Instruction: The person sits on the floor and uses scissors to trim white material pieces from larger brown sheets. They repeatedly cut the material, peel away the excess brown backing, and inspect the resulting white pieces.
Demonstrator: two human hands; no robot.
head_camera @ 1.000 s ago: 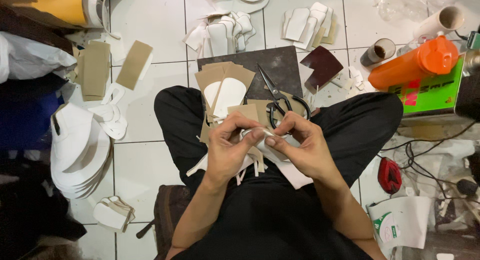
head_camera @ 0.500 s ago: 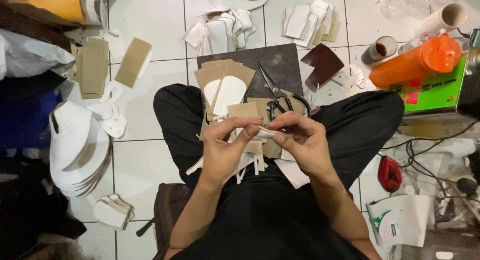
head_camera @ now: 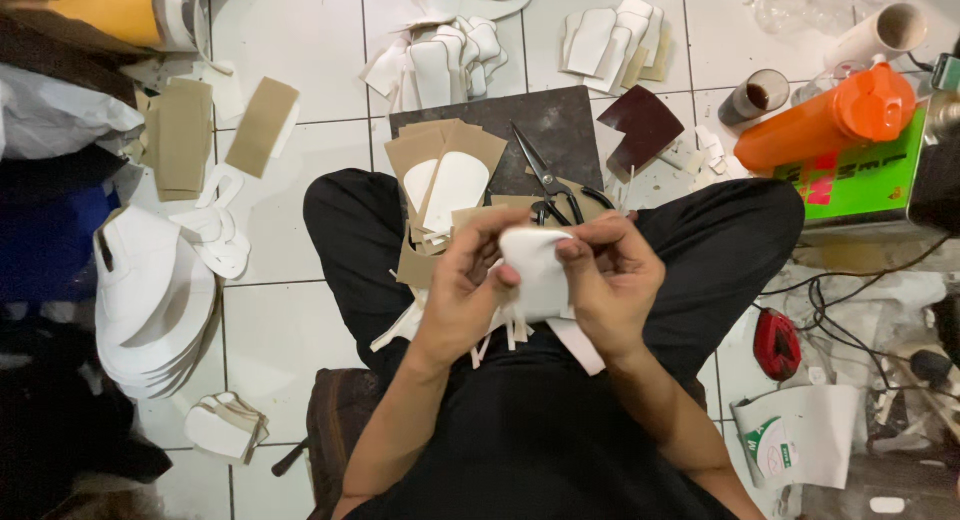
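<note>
White cut piece, thin sheet material, held over the lap between both hands, just in front of the dark board. Curved and slightly domed under the fingers; narrow white strips hanging from the lower edge. Judged light, flexible, soft enough to crease, not fragile; surface looks smooth, possibly a little slippery. Best taken by pinching at the edges, thumb over and fingers under, rather than across the middle, to avoid a fold.

Left hand closed on the left edge of the piece, thumb on top. Right hand closed on the right edge, fingertips pressed onto the upper face. Neither hand free.

Just beyond the hands: black-handled scissors lying on the board, blades pointing away. Beside them a stack of tan cardboard patterns with a white shape on top. Further out on the tiled floor: heaps of white cut shapes, a dark red piece, an orange jug lying on a green box. Far left, a pile of large white parts.
</note>
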